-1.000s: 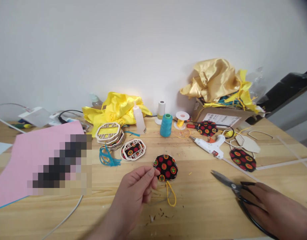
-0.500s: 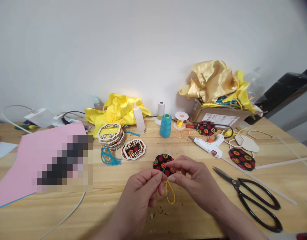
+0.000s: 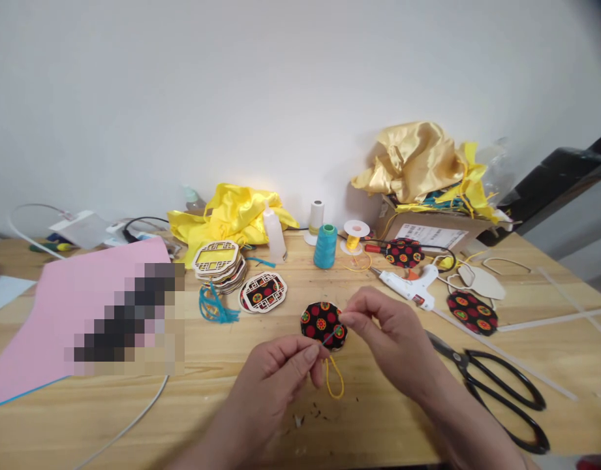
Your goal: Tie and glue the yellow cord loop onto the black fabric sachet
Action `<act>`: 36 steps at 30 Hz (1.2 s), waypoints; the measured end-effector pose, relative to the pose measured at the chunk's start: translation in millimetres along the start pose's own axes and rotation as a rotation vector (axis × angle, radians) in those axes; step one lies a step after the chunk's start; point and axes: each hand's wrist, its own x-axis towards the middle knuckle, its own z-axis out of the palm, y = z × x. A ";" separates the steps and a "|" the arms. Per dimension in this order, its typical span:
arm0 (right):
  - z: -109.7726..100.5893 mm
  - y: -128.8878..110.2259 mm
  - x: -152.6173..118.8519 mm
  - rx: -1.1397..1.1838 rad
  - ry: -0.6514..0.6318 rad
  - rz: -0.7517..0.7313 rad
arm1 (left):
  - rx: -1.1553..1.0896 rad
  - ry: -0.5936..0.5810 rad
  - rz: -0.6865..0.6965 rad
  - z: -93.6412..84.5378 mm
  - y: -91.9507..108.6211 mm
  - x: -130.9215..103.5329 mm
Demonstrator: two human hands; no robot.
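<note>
Pinching a thin teal strand between them, the left hand and the right hand work close together over the near part of the wooden table, thumb and forefinger narrowed on it at each end. The strand slants up to the right, over a round black patterned piece that lies on the tabletop just beyond the left fingertips; whether the two touch, I cannot tell. A yellow cord loop trails from the piece's near edge, with small dark scraps lying below. Beside the right forearm are black-handled scissors, partly hidden from me. Farther in, on the left, a lattice frame with patterned fabric in it lies near a tangle of teal cord and a stack of frames; over on the right, there's a white glue gun. Behind these stand a teal thread cone and a squeeze bottle; by the pale wall, gold satin heaps over a cardboard box
</note>
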 end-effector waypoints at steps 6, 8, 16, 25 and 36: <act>-29.3 1.6 3.6 -0.153 0.126 -0.012 | 0.370 0.030 0.094 -39.6 -2.0 -5.1; -34.4 -1.2 1.6 -0.164 0.115 -0.033 | 0.546 0.050 0.154 -54.8 -2.4 -7.2; -18.5 -25.2 -3.7 -0.067 -0.117 -0.240 | 0.673 0.432 0.672 -37.9 16.8 -11.6; -11.2 -31.5 1.5 -0.085 -0.126 -0.311 | 0.113 -0.082 0.284 -1.0 16.4 -4.6; -4.4 -24.2 4.7 -0.104 -0.107 -0.267 | 0.118 0.026 0.160 0.5 12.9 -1.6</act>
